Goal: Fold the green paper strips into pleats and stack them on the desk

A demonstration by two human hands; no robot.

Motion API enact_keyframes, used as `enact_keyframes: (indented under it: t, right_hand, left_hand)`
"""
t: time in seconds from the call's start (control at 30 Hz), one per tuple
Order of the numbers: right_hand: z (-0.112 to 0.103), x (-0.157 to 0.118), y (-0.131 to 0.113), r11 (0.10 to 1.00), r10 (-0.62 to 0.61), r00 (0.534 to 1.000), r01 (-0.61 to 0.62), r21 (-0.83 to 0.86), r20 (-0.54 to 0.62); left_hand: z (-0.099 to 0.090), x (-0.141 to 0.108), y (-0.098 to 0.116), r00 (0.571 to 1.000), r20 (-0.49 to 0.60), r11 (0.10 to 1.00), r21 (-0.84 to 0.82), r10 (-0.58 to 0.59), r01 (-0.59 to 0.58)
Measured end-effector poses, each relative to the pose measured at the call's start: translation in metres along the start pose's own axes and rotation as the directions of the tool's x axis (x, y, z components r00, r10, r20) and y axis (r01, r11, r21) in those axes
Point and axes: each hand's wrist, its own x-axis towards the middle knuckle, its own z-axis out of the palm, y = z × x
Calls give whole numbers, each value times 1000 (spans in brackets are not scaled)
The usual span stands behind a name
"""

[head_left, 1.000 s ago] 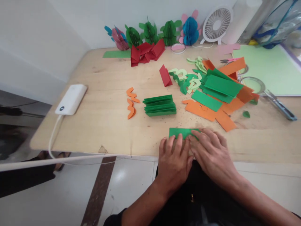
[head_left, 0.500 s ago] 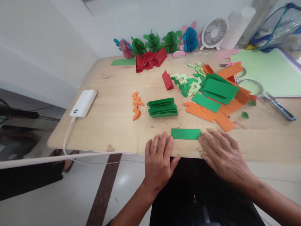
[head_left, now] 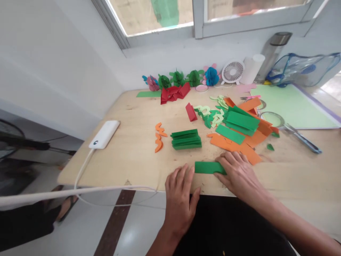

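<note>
A green paper strip [head_left: 206, 167] lies near the table's front edge, between my hands. My right hand [head_left: 238, 174] grips its right end, thumb at the lower edge and fingers curled over the upper one. My left hand [head_left: 179, 195] rests at the strip's left end, fingers stretched out on the tabletop and holding nothing. Just beyond the strip stands a stack of folded green paper [head_left: 186, 139]. Cut orange paper pieces [head_left: 159, 142] lie to its left. To the right is a heap of folded green paper [head_left: 242, 121] over orange paper [head_left: 234, 145].
Red folded papers [head_left: 174, 93] and several honeycomb paper figures [head_left: 177, 79] line the wall. A white fan [head_left: 233, 72], a clear bag [head_left: 298, 71] and a utility knife [head_left: 303, 138] are on the right. A white power bank [head_left: 104, 134] with a cable sits left.
My right hand has slid left over the strip's right end and closed on it, where before it lay spread beside it. The view has tilted up, bringing the window into sight.
</note>
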Motion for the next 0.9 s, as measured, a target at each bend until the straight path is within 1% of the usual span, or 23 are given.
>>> enact_keyframes:
  t: [0.13,0.2,0.27,0.33,0.43,0.47,0.53,0.6,0.67,0.7,0.77,0.8,0.87,0.9]
  right_hand:
    - [10,0,3,998,-16,998,20,57,-63]
    - [9,0,9,995,-22,994,32,92,-109]
    - [2,5,21,996,-16,985,32,89,-174]
    - [-7,14,40,1000,0,963,5,18,-269]
    - [-19,30,70,981,43,914,-115,-157,-403]
    - [-21,33,77,967,50,909,-148,-209,-414]
    - [-22,36,84,953,60,889,-186,-240,-454]
    - [-20,35,78,965,42,881,-158,-208,-471]
    - [-16,31,64,985,-4,891,-75,-156,-454]
    - [-14,29,55,991,-26,897,-35,-129,-442]
    - [-10,26,40,997,-44,899,13,-73,-435]
    - [-7,25,34,998,-45,896,26,-49,-443]
    - [-1,25,27,999,-46,882,44,-16,-469]
    - [2,26,26,999,-51,874,53,-10,-483]
  left_hand:
    - [0,25,-12,989,-137,997,-64,-61,52]
    - [2,41,-20,976,-209,997,-62,-64,52]
    - [6,56,-25,962,-269,998,-37,-50,42]
    - [9,69,-29,953,-302,1000,-1,-26,27]
    - [11,83,-30,950,-310,999,49,28,-14]
    - [10,87,-30,949,-313,998,61,39,-21]
    - [8,96,-33,943,-332,997,77,35,-10]
    - [4,108,-37,937,-349,996,85,9,21]
    - [-1,122,-42,946,-324,996,85,-12,42]
    - [-3,130,-45,961,-276,995,86,-26,52]
    - [-7,145,-48,991,-124,993,97,-56,68]
    - [-8,153,-48,997,-40,992,106,-63,67]
    - [-8,165,-48,996,72,992,116,-52,44]
    - [-8,169,-47,994,106,993,118,-41,28]
